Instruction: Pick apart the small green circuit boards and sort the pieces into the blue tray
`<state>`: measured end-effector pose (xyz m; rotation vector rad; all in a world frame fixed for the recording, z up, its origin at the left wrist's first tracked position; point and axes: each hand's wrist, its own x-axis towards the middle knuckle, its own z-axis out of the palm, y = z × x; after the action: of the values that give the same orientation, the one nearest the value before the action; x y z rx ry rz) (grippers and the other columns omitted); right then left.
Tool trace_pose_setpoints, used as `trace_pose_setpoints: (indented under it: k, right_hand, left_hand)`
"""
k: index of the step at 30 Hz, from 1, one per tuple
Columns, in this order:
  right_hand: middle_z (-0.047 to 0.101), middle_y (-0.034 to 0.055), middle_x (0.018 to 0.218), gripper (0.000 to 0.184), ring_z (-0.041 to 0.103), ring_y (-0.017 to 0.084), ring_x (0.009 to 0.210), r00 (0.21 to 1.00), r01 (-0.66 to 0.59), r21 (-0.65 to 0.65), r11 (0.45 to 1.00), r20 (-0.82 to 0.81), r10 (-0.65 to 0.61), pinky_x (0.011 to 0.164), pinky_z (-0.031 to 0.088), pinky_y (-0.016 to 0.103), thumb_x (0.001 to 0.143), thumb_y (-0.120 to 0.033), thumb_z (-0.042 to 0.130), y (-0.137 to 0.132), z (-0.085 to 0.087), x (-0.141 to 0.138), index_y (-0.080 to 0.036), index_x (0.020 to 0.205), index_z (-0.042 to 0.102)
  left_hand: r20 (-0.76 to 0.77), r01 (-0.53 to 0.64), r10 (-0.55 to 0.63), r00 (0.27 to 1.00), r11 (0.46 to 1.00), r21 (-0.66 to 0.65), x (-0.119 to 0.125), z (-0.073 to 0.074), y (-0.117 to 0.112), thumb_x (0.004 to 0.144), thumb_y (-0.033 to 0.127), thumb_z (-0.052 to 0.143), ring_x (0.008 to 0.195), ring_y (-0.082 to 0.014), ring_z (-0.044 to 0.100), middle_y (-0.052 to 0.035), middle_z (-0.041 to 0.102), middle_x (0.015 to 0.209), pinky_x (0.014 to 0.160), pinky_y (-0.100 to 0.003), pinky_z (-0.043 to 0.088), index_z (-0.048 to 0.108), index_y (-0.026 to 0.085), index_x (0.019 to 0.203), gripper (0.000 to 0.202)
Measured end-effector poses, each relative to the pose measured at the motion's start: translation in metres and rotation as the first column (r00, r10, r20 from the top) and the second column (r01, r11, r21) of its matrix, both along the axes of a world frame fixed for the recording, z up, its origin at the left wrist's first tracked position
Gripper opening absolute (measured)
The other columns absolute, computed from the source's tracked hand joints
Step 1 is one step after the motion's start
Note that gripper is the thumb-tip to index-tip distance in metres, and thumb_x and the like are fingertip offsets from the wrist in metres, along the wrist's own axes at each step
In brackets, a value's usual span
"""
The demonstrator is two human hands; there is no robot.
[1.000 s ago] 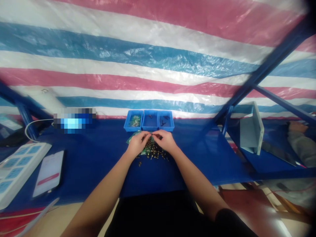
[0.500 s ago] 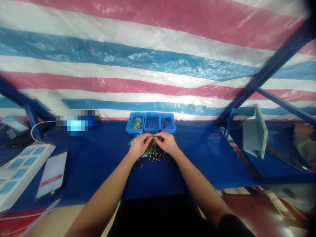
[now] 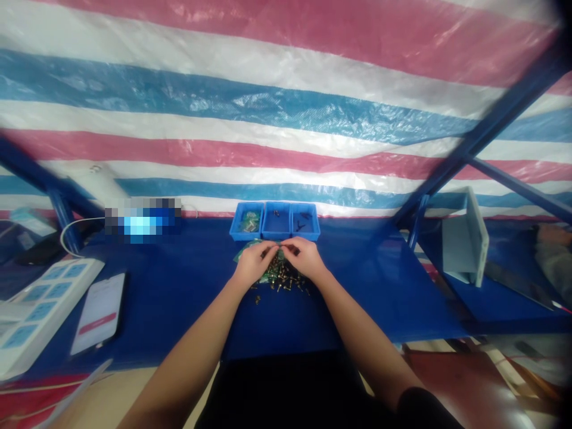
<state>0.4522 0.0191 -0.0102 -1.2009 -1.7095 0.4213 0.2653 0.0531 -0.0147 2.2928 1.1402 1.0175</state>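
Observation:
My left hand (image 3: 255, 261) and my right hand (image 3: 304, 257) meet fingertip to fingertip over a pile of small brass-coloured metal parts (image 3: 286, 279). Both are closed in a pinch; whatever sits between the fingertips is too small to name. Partly under my left hand lies a green-tinted clear plastic bag (image 3: 242, 251), beneath and beside the pile. One or two loose metal pieces (image 3: 257, 300) rest nearer to me. Just beyond my hands stand three joined blue bins: a left bin (image 3: 239, 236) with a bag of small parts, a middle bin (image 3: 276, 235) and a right bin (image 3: 305, 235) with few dark pieces.
On the left of the blue table (image 3: 170, 298) lie a phone (image 3: 99, 313) and a white power strip (image 3: 84, 275). A grey panel stand (image 3: 476, 244) is at right, with another person's sleeve (image 3: 554, 256) beyond. Blue frame bars (image 3: 447, 173) rise before a striped sheet (image 3: 286, 113).
The view has shifted slightly, so the surroundings sit a little further right. My hands keep nearly the same pinching pose over the pile.

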Motion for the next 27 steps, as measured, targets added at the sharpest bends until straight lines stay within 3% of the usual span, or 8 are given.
trace_pose_setpoints:
  k: [3, 9, 18, 24, 27]
  right_hand:
    - [0.07, 0.0045, 0.086, 0.018, 0.065, 0.016, 0.072, 1.0, -0.002, -0.008, 1.0, 0.006, 0.002, 0.071, 0.056, 0.029, 0.085, -0.026, 0.059, 0.0003, -0.0018, 0.0003, -0.022, 0.098, 0.072]
    - [0.07, 0.0048, 0.085, 0.018, 0.065, 0.016, 0.071, 1.0, 0.0, -0.01, 1.0, 0.016, 0.0, 0.07, 0.056, 0.028, 0.086, -0.026, 0.059, 0.0009, -0.0028, 0.0, -0.022, 0.097, 0.072]
    - [0.07, 0.004, 0.085, 0.017, 0.064, 0.014, 0.069, 1.0, -0.014, 0.015, 1.0, 0.021, 0.014, 0.068, 0.055, 0.027, 0.086, -0.025, 0.06, 0.0011, -0.0056, -0.0011, -0.021, 0.097, 0.071]
    - [0.07, 0.0044, 0.085, 0.017, 0.064, 0.015, 0.069, 1.0, -0.001, 0.014, 1.0, 0.018, 0.001, 0.069, 0.055, 0.027, 0.085, -0.024, 0.059, 0.0007, -0.0037, -0.0006, -0.021, 0.096, 0.072]
    - [0.07, 0.0047, 0.086, 0.017, 0.065, 0.015, 0.069, 1.0, 0.002, 0.002, 1.0, 0.018, -0.002, 0.069, 0.055, 0.027, 0.085, -0.025, 0.06, 0.0004, -0.0031, -0.0006, -0.021, 0.097, 0.072]
  left_hand:
    - [-0.026, -0.008, 0.007, 1.0, 1.0, -0.008, 0.0, 0.0009, -0.0005, 0.094, 0.043, 0.048, 0.074, -0.0161, 0.066, -0.0016, 0.072, 0.087, 0.068, -0.026, 0.049, 0.068, 0.023, 0.099, 0.028]
    - [-0.017, -0.013, 0.013, 1.0, 1.0, -0.007, -0.0016, -0.0008, 0.001, 0.093, 0.041, 0.051, 0.067, -0.0152, 0.063, -0.0004, 0.069, 0.076, 0.066, -0.025, 0.048, 0.066, 0.023, 0.103, 0.026]
    - [-0.035, -0.002, 0.0, 0.999, 0.999, -0.047, -0.0006, 0.0006, 0.0001, 0.096, 0.04, 0.045, 0.072, -0.0157, 0.065, -0.0018, 0.071, 0.085, 0.066, -0.025, 0.046, 0.065, 0.021, 0.098, 0.027]
    - [-0.007, 0.0, -0.001, 1.0, 1.0, -0.031, -0.0004, 0.0005, -0.0003, 0.092, 0.043, 0.051, 0.058, -0.0133, 0.058, 0.0025, 0.063, 0.066, 0.061, -0.024, 0.045, 0.065, 0.021, 0.102, 0.027]
    - [-0.015, 0.011, -0.012, 1.0, 1.0, -0.021, -0.0001, -0.0012, 0.0003, 0.093, 0.042, 0.05, 0.059, -0.0132, 0.058, 0.002, 0.064, 0.068, 0.061, -0.024, 0.045, 0.066, 0.022, 0.098, 0.026]
